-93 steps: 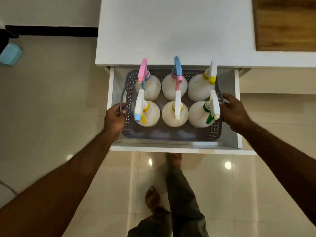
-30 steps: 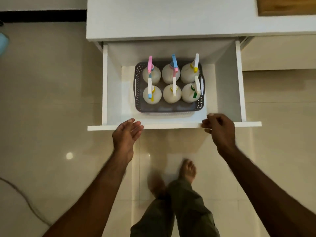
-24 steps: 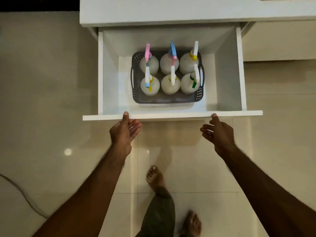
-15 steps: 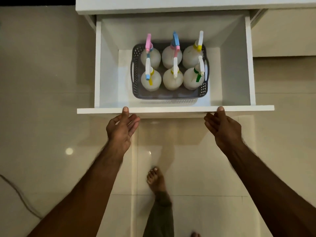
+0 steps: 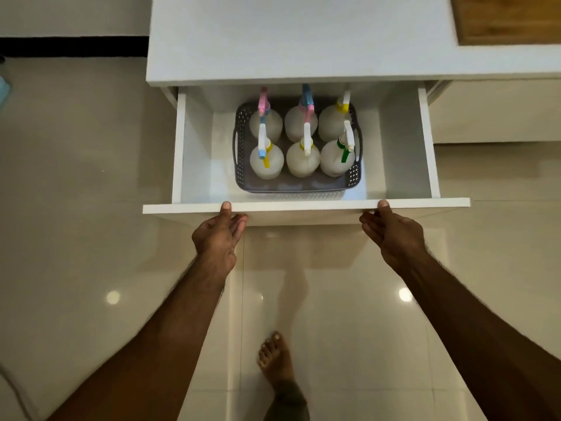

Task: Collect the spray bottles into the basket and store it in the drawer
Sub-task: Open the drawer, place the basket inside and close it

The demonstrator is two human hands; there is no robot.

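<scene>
A grey perforated basket (image 5: 296,188) sits inside the open white drawer (image 5: 303,205). It holds several white spray bottles (image 5: 303,159) in two rows, with pink, blue, yellow and green trigger parts. My left hand (image 5: 217,235) touches the drawer's front panel left of centre, thumb on its top edge and fingers straight against its face. My right hand (image 5: 394,235) touches the panel to the right in the same way. The back row of bottles stands just under the cabinet's front edge.
The white cabinet top (image 5: 288,41) overhangs the drawer's rear, with a wooden board (image 5: 510,16) at its far right. Glossy beige floor tiles surround the cabinet. My bare foot (image 5: 274,357) stands below the drawer. A blue object (image 5: 3,86) shows at the left edge.
Both hands left the basket handles and came onto the drawer's front panel. The drawer now shows less depth, its rear under the cabinet top.
</scene>
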